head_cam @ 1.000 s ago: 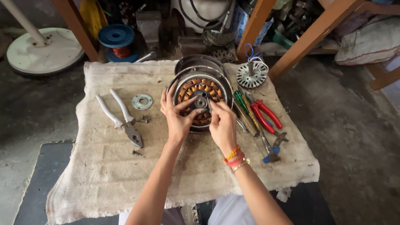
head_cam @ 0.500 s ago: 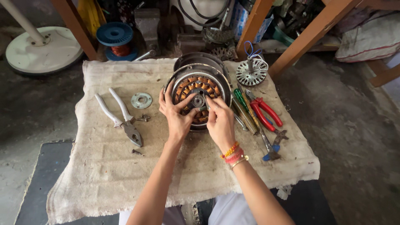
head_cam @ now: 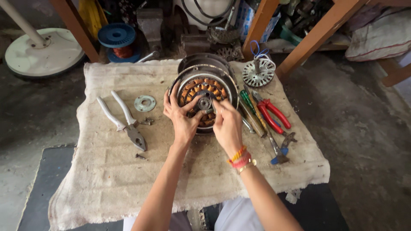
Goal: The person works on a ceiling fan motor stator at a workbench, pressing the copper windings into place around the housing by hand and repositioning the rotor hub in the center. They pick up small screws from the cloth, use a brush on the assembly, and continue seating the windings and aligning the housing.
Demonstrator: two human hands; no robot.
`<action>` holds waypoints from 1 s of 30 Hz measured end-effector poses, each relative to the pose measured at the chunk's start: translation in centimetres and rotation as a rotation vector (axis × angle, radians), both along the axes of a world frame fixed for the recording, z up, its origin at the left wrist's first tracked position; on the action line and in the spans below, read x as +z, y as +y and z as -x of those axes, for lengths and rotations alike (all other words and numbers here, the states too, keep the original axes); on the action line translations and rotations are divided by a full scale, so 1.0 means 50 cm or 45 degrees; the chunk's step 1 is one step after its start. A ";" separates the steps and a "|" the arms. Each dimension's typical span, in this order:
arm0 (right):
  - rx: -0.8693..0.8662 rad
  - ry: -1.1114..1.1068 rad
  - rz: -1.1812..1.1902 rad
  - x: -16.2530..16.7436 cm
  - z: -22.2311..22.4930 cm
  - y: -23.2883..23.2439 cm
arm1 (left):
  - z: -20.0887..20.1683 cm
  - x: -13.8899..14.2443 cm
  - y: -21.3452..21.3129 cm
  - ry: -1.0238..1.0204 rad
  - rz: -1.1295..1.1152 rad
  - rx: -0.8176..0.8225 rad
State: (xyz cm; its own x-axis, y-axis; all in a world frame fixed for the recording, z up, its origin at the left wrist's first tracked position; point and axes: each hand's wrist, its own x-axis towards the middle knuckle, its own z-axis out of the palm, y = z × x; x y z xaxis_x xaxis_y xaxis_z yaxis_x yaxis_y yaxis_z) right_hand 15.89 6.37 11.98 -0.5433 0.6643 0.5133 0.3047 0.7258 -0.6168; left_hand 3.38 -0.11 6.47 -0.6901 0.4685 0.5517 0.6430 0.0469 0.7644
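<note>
Motor (head_cam: 204, 92) sits at the back-centre of a burlap-covered table (head_cam: 85, 188), lying flat with its round metal housing open at the top. Copper windings show in a ring inside; the cover is off. A second round shell lies just behind it, partly hidden.

Both hands work at the hub. Left hand (head_cam: 180, 115): fingers spread over the near-left rim and windings, thumb reaching toward the centre bearing (head_cam: 204, 103). Right hand (head_cam: 227, 124): fingertips pinched on a small part at the right side of the bearing; what the part is, I cannot tell.

Judgement on progress: teardown looks well along. Housing opened, loose parts laid out. Stator still seated in the shell, so the core has yet to come out, if that is the aim.

Laid out on the cloth, largest first: a finned disc with blue wire (head_cam: 258, 72) at back right; white-handled pliers (head_cam: 124, 119) at left; red-handled pliers (head_cam: 274, 113) and a green screwdriver (head_cam: 248, 107) at right; a washer (head_cam: 144, 103); small screws (head_cam: 147, 122) beside the white pliers.
</note>
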 end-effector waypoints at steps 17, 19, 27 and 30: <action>0.116 0.198 -0.128 -0.004 -0.002 0.012 | 0.013 -0.002 -0.007 -0.003 -0.027 -0.097; 0.095 0.191 -0.086 -0.006 -0.002 0.012 | 0.013 -0.003 -0.007 0.009 -0.034 -0.096; 0.037 0.094 0.141 -0.015 0.002 0.007 | 0.005 0.012 -0.015 0.014 0.040 -0.078; 0.090 0.204 -0.041 -0.017 0.006 0.003 | 0.004 0.013 -0.018 -0.007 0.008 -0.095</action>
